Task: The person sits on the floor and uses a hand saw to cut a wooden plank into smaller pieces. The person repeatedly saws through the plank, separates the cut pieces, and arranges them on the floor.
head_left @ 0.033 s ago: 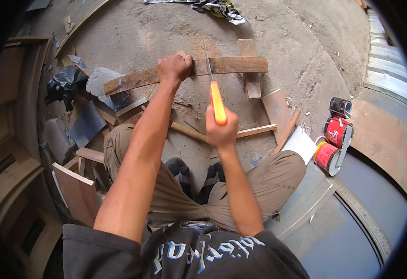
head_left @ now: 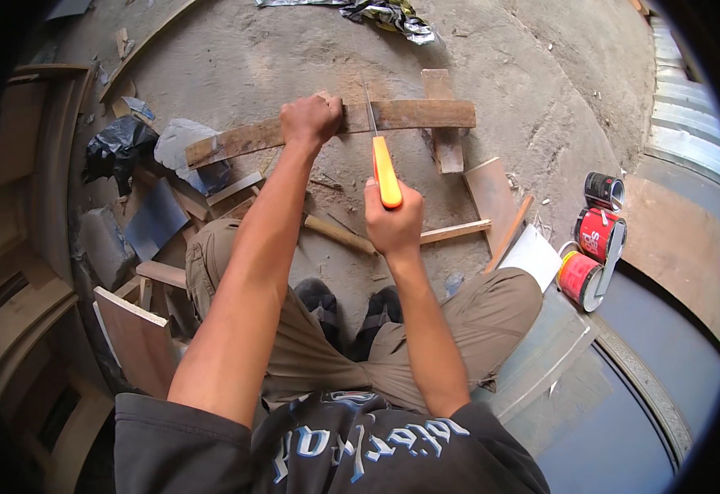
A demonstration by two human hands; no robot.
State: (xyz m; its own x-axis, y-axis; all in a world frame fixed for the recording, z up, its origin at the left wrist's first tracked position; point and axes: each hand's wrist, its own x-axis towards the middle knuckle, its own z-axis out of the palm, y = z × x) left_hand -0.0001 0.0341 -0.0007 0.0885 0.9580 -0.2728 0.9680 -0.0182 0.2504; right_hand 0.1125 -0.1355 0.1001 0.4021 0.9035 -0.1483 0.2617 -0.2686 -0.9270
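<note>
A: Please tell me, what does the left hand [head_left: 311, 121] do?
B: It is closed firmly on a long wooden plank [head_left: 236, 142]. How the fingers lie under the wood, I cannot tell, because the back of the hand covers them.
A: And the right hand [head_left: 396, 221]?
B: This one is wrapped around the yellow-orange handle of a saw [head_left: 386, 173]. The thin blade points to the far side and crosses the plank, just to the right of the left hand.
A: Where is the plank exactly?
B: It lies from left to right, beyond the person's feet, above the concrete floor [head_left: 541, 107]. Near its right end it rests across a short board [head_left: 448, 152], which points from near to far.
A: What other things are around?
B: On the left there is a black plastic bag [head_left: 119, 146], near the left end of the plank. Between the feet and the plank lies a round wooden stick [head_left: 339, 234]. Well apart on the right, three cans [head_left: 599, 235] stand or lie in a row; one is black and two are mostly red.
</note>
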